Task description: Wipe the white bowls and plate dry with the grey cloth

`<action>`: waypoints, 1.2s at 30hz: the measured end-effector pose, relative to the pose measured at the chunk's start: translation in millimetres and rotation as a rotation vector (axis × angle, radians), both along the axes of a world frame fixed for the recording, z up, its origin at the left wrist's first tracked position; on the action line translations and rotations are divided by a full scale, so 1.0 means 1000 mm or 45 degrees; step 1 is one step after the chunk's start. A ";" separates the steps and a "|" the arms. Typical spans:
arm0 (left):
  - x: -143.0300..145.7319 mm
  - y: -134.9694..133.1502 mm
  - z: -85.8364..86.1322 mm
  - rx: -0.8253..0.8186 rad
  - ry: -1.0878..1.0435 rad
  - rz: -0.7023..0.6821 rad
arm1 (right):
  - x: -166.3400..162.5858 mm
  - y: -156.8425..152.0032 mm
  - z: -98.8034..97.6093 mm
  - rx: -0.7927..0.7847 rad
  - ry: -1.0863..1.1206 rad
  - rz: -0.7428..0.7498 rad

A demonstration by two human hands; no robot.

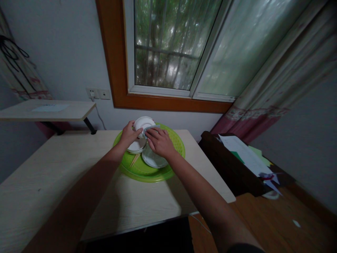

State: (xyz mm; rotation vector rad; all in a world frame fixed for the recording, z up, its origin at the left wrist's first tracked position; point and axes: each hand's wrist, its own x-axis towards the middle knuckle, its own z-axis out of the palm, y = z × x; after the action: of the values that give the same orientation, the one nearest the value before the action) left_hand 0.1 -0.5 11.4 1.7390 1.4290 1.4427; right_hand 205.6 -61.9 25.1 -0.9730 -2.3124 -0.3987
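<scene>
A round green basin [168, 168] stands on the pale wooden table [65, 175] near its far edge. Inside it lie white plates and bowls. My left hand [130, 134] grips the rim of a tilted white plate [143, 123] at the back of the basin. My right hand [159, 141] presses a light grey cloth [150, 128] against that plate, fingers closed over it. Another white plate [154, 160] lies flat under my right wrist, and a white bowl [136, 147] sits beneath my left hand. Wooden chopsticks [135, 160] poke out beside the bowl.
A smaller side table [44, 110] stands at the left by the wall, with wall sockets [98, 93] nearby. To the right a dark wooden piece of furniture [231, 168] carries papers [244, 153]. A window and curtain fill the wall behind.
</scene>
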 end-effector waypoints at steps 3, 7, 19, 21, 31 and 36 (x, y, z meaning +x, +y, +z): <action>0.000 0.002 -0.001 0.047 0.048 -0.011 | -0.002 -0.001 0.001 0.050 -0.011 -0.068; -0.001 0.005 -0.004 0.030 0.033 0.017 | -0.002 -0.003 0.003 0.067 -0.015 -0.188; -0.002 0.004 -0.003 0.056 0.157 0.026 | 0.002 -0.002 0.003 0.078 -0.043 -0.049; -0.001 0.004 -0.002 0.073 0.179 0.009 | 0.001 -0.001 0.002 0.084 -0.028 -0.056; -0.001 0.004 -0.002 0.066 0.071 0.040 | 0.000 -0.002 0.003 0.144 0.035 -0.135; -0.002 0.007 -0.005 0.047 -0.005 0.053 | 0.004 0.000 0.000 0.115 -0.024 -0.026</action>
State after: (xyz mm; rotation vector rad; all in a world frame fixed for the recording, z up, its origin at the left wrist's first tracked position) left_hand -1.8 6.5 6.5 1.7374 1.4536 1.5023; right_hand 209.5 -62.3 25.2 -0.9534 -2.2819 -0.5177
